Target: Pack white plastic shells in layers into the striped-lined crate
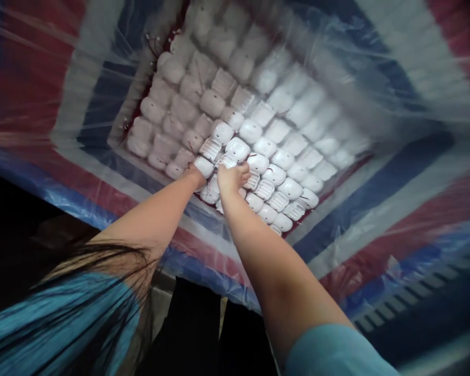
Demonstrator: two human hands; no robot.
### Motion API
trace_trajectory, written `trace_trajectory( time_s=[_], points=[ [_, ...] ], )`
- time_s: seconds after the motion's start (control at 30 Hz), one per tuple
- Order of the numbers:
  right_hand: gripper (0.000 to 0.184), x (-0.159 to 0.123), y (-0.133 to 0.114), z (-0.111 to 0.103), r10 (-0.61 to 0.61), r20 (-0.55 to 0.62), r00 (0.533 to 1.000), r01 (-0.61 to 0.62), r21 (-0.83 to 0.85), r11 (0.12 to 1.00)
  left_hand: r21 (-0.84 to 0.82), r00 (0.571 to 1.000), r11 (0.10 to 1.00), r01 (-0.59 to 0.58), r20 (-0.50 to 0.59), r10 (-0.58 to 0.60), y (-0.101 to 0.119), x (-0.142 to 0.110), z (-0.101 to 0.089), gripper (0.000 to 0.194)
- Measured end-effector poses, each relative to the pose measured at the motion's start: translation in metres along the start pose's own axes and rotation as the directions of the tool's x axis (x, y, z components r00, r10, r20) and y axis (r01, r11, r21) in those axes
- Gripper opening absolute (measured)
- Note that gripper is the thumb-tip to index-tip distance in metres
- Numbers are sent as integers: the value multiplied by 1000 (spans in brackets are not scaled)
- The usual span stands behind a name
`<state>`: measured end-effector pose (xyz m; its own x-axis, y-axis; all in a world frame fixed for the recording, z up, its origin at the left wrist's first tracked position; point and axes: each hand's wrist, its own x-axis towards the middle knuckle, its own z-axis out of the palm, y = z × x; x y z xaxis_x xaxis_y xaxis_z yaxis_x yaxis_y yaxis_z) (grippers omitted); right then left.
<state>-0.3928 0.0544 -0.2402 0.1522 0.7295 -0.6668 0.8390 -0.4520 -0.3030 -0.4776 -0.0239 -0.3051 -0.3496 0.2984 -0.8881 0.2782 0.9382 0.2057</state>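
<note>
Deep in a lined bin, my left hand [196,176] is closed around the near side of a glossy white plastic casing [204,166]. Its fingertips are largely hidden by the casing. Just to the right, my right hand [234,178] is closed with its fingers curled on another white casing [227,160], beside a rounded white casing [238,149]. Rows of similar white casings [213,103] lie packed around both hands. Some show rounded ends with a small dark hole, others ribbed faces, and thin reddish wires stick out between several of them.
Striped red, white and blue sheeting [329,209] under clear plastic film lines the bin's sloping walls. Dark wires with small white ends [152,44] stand at the stack's left edge. A slotted dark blue crate edge [407,295] lies at lower right. Loose dark hair hangs over my left arm.
</note>
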Motion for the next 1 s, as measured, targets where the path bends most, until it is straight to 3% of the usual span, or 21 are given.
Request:
trace_trajectory(
  time_s=[0.07, 0.1, 0.17, 0.2, 0.27, 0.3, 0.4, 0.5, 0.63, 0.8, 0.9, 1.0],
  points=[
    [57, -19, 25, -14, -155, 136, 978, 167, -79, 983, 61, 989, 990, 129, -85, -124, 10, -17, -1, 101],
    [50, -27, 38, -23, -193, 223, 956, 219, -98, 971, 111, 983, 985, 129, -147, -112, 16, -26, -1, 103],
    [38, -42, 63, -43, -223, 373, 901, 277, -99, 956, 303, 970, 951, -61, -206, 128, 29, -43, 2, 89],
    [34, -50, 74, -56, -243, 418, 875, 302, -80, 950, 425, 939, 880, -213, -160, 304, 37, -49, 4, 78],
    [30, -67, 97, -87, -324, 436, 840, 365, -11, 931, 600, 839, 661, -452, 33, 543, 54, -52, 10, 66],
    [29, -76, 109, -106, -380, 415, 827, 406, 27, 913, 638, 817, 590, -495, 111, 566, 62, -50, 14, 65],
    [27, -108, 151, -158, -490, 325, 809, 507, 37, 861, 707, 852, 552, -443, 141, 504, 84, -33, 21, 68],
    [27, -136, 198, -187, -517, 301, 802, 561, -79, 824, 739, 859, 529, -417, 130, 496, 94, -19, 25, 71],
    [21, -157, 239, -184, -560, 275, 782, 614, -184, 767, 810, 874, 468, -355, 110, 473, 94, -21, 30, 67],
    [20, -161, 245, -171, -660, 156, 735, 678, -189, 710, 822, 911, 486, -296, 91, 401, 93, -38, 39, 71],
    [20, -161, 243, -172, -661, 149, 735, 677, -185, 712, 793, 924, 535, -291, 88, 372, 95, -48, 45, 75],
    [21, -161, 243, -172, -645, 163, 747, 665, -179, 725, 695, 946, 681, -230, -5, 324, 100, -63, 49, 76]
  ],
)
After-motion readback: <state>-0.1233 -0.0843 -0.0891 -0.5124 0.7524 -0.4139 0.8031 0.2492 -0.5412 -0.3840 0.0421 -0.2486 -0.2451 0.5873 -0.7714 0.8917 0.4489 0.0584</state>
